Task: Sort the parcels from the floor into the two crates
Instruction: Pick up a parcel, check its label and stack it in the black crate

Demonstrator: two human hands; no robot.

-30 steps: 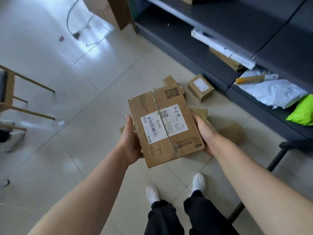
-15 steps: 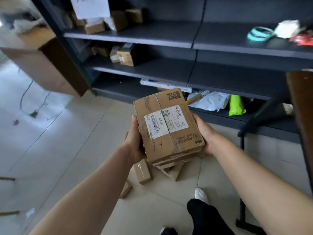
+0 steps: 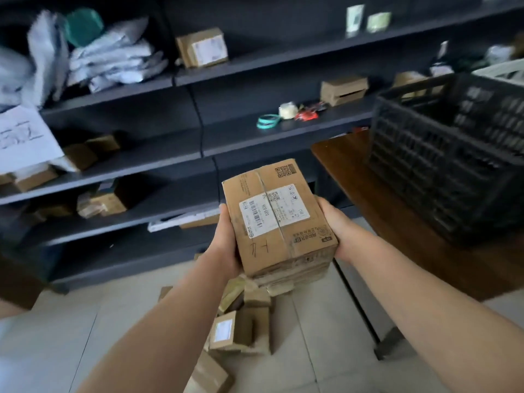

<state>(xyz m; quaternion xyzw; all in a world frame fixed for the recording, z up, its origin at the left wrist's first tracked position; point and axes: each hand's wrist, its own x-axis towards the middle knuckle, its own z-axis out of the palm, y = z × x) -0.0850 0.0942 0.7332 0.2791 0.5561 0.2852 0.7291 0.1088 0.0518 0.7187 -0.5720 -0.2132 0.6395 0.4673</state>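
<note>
Grey mailer bags (image 3: 113, 61) are sitting at 10 o'clock on the dark shelving (image 3: 181, 163). Small parcels (image 3: 238, 327) are lying on the tiled floor (image 3: 56, 336) at 6 o'clock. Left hand (image 3: 226, 239) is gripping the left side of a cardboard parcel (image 3: 280, 219), held mid-air at centre, white label up. Right hand (image 3: 337, 225) is gripping its right side. Black crate (image 3: 442, 154) is sitting on the wooden table (image 3: 397, 222) at 2 o'clock, well apart from the parcel.

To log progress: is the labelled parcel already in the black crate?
Not yet. Both hands hold the parcel in the air, left of the black crate on the table.
</note>
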